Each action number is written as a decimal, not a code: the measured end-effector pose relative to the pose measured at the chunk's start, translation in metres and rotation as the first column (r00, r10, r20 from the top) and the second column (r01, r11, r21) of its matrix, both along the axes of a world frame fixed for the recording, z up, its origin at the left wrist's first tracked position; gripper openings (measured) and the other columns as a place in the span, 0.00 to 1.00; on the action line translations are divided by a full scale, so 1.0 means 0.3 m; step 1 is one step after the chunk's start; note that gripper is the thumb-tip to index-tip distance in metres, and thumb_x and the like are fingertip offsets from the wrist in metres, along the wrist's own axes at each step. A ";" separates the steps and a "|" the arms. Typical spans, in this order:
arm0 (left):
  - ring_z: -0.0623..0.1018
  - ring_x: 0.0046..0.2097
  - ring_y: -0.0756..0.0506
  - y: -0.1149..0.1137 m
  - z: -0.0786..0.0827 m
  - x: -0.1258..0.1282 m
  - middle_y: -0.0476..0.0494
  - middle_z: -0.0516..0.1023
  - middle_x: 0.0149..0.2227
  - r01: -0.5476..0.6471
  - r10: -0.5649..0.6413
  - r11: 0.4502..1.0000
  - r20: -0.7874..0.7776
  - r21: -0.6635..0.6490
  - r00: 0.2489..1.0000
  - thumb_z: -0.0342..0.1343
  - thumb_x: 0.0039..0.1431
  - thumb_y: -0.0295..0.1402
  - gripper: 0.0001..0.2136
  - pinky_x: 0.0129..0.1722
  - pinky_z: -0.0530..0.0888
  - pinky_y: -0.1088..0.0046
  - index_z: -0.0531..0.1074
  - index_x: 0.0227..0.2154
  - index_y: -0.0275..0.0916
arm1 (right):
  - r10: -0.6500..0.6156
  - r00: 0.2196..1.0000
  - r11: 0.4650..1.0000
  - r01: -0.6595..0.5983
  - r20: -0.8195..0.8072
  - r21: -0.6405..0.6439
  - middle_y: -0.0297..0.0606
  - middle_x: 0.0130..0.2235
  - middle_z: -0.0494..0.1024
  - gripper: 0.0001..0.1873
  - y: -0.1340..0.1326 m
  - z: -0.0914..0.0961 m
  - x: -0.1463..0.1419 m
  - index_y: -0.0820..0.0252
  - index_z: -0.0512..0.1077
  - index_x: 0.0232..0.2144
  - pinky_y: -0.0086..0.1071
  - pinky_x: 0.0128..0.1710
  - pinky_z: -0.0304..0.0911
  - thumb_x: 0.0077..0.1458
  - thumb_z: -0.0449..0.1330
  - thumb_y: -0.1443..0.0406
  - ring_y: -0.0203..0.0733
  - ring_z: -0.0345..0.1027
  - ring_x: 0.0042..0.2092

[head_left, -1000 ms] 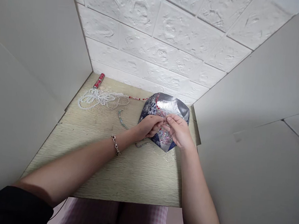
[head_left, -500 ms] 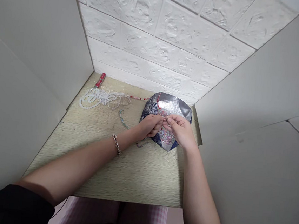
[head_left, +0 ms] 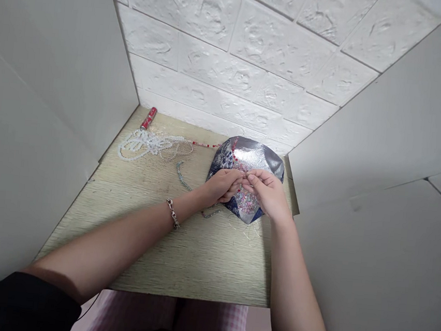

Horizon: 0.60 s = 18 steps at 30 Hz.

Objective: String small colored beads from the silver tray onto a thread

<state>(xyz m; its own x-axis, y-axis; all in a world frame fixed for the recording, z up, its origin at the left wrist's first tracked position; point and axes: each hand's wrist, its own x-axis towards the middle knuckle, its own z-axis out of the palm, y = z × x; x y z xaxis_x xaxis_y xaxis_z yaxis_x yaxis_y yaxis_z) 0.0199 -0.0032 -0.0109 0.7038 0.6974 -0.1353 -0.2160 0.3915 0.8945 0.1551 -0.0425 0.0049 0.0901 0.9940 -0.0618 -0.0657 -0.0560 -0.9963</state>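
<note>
My left hand and my right hand meet fingertip to fingertip over a silver-lined pouch. Both are closed in a pinch; what sits between the fingers is too small to make out. Loose pink, red and pale beads lie in the pouch below them. A strand of red beads runs over the pouch's left rim. Left of my left hand curves a blue-green bead strand, partly hidden by the wrist. Thin clear thread lies in loops at the pouch's near edge.
White bead strands lie in a heap at the back left of the wooden table, beside a red cylinder. A white brick-patterned wall closes off the back, and grey panels stand on both sides.
My fingertips have shifted very slightly while pinching. The pouch and the bead strands stay where they were.
</note>
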 end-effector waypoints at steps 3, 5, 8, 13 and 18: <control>0.48 0.12 0.58 -0.004 0.008 -0.001 0.59 0.48 0.12 0.007 -0.007 1.000 -0.013 -0.001 1.000 0.43 0.55 0.35 0.13 0.10 0.46 0.82 0.51 0.18 0.39 | -0.003 1.000 1.000 0.003 0.001 -0.001 0.31 0.27 0.74 0.10 0.000 -0.001 0.000 0.59 0.71 0.26 0.28 0.38 0.67 0.41 0.64 0.60 0.32 0.70 0.33; 0.48 0.12 0.58 -0.005 0.012 -0.001 0.59 0.48 0.12 0.007 -0.007 1.000 -0.024 0.004 1.000 0.43 0.55 0.35 0.13 0.10 0.46 0.82 0.51 0.18 0.39 | -0.005 1.000 1.000 0.005 0.003 0.000 0.31 0.27 0.74 0.10 0.001 -0.001 0.000 0.59 0.70 0.26 0.28 0.38 0.67 0.41 0.64 0.60 0.32 0.70 0.33; 0.48 0.12 0.58 -0.006 0.013 -0.001 0.59 0.49 0.12 0.007 -0.007 1.000 -0.030 0.016 1.000 0.43 0.55 0.35 0.13 0.10 0.47 0.82 0.51 0.18 0.39 | -0.004 1.000 1.000 0.005 0.014 -0.002 0.31 0.28 0.74 0.10 0.001 -0.002 0.001 0.59 0.70 0.26 0.28 0.37 0.67 0.42 0.64 0.59 0.32 0.70 0.33; 0.48 0.12 0.58 -0.004 0.007 0.000 0.59 0.48 0.12 0.011 -0.011 1.000 -0.032 0.015 0.999 0.43 0.55 0.36 0.13 0.09 0.47 0.82 0.51 0.18 0.40 | 0.000 1.000 1.000 0.000 0.018 0.006 0.32 0.27 0.74 0.10 0.002 -0.005 0.003 0.59 0.70 0.27 0.27 0.37 0.67 0.42 0.63 0.59 0.32 0.70 0.33; 0.48 0.12 0.58 -0.005 0.008 0.002 0.59 0.49 0.12 -0.006 0.006 1.000 -0.032 0.000 0.999 0.44 0.54 0.35 0.13 0.09 0.47 0.82 0.51 0.17 0.39 | -0.005 0.999 1.000 0.005 0.040 0.005 0.32 0.27 0.74 0.10 0.002 -0.005 0.002 0.59 0.70 0.26 0.28 0.37 0.67 0.42 0.63 0.59 0.32 0.70 0.32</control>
<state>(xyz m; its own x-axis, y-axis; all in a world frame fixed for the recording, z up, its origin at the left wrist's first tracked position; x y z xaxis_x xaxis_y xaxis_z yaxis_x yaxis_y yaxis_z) 0.0206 -0.0047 -0.0086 0.6950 0.7016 -0.1574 -0.1898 0.3902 0.9009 0.1556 -0.0420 0.0035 0.0970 0.9939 -0.0534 -0.0263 -0.0511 -0.9983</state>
